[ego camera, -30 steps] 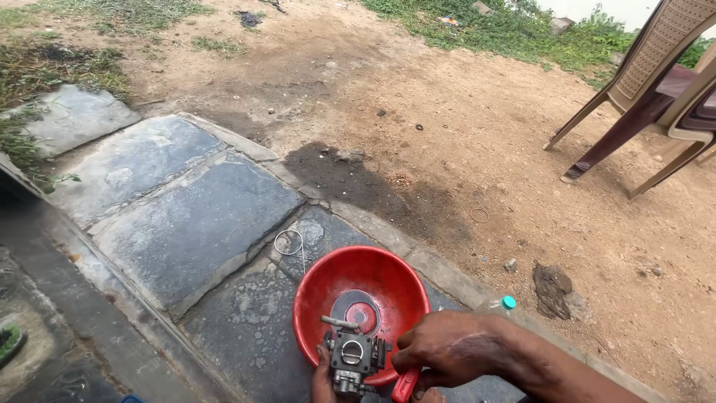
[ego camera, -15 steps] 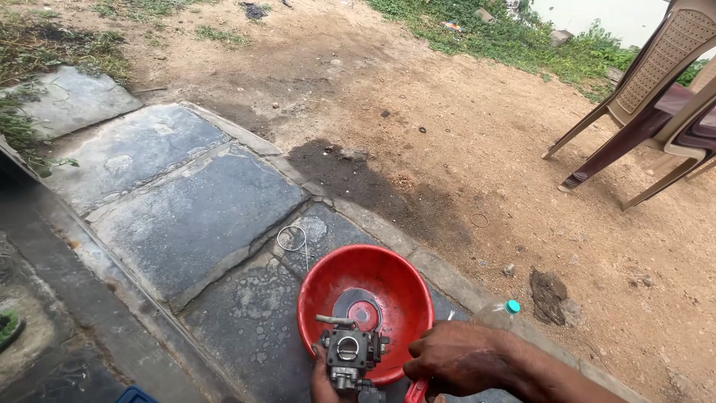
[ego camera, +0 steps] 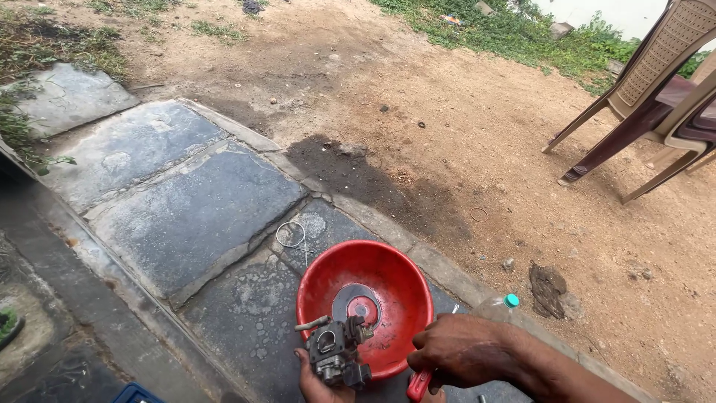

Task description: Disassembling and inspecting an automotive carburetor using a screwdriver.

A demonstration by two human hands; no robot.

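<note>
A red plastic bowl (ego camera: 388, 283) sits on grey stone slabs, with dark liquid pooled at its bottom. At the bowl's near rim my left hand (ego camera: 317, 382) holds up a small grey metal carburetor (ego camera: 335, 351); only the fingers show at the bottom edge. My right hand (ego camera: 462, 351) is closed on a red-handled tool (ego camera: 418, 386), just right of the carburetor and over the bowl's near right rim. The tool's tip is hidden.
A thin wire loop (ego camera: 292, 237) lies on the stone slab (ego camera: 186, 209) beyond the bowl. A clear bottle with a green cap (ego camera: 498, 306) lies right of the bowl. Plastic chairs (ego camera: 656, 97) stand at the far right on bare dirt; a dark wet patch (ego camera: 358, 179) stains the ground.
The camera view has shifted slightly; the hands, carburetor and tool stay at the bowl's near rim with little movement.
</note>
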